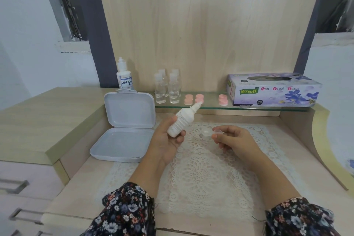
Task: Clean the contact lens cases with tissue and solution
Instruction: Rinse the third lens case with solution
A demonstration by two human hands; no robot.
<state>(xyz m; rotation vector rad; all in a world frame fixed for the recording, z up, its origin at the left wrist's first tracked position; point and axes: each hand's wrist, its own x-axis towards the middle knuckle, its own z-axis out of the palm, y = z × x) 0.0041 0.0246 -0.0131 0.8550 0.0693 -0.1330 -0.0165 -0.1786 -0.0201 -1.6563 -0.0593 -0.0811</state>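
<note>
Left hand (pixel 166 140) grips solution bottle (pixel 181 120), nozzle toward 1 o'clock; right hand (pixel 232 138) pinches clear lens case (pixel 212 133); best to tip nozzle directly over open well, squeeze gently.

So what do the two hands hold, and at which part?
Left hand grips the white bottle round its body. Right hand pinches the clear lens case at its right end.

We see the left hand (pixel 168 140) gripping a solution bottle (pixel 181 120) left of the right hand (pixel 232 138), which pinches a lens case (pixel 212 132) over the doily (pixel 201 174). Open box (pixel 124 130) left; tissue box (pixel 274 90) behind on the glass shelf (pixel 210 106).
</note>
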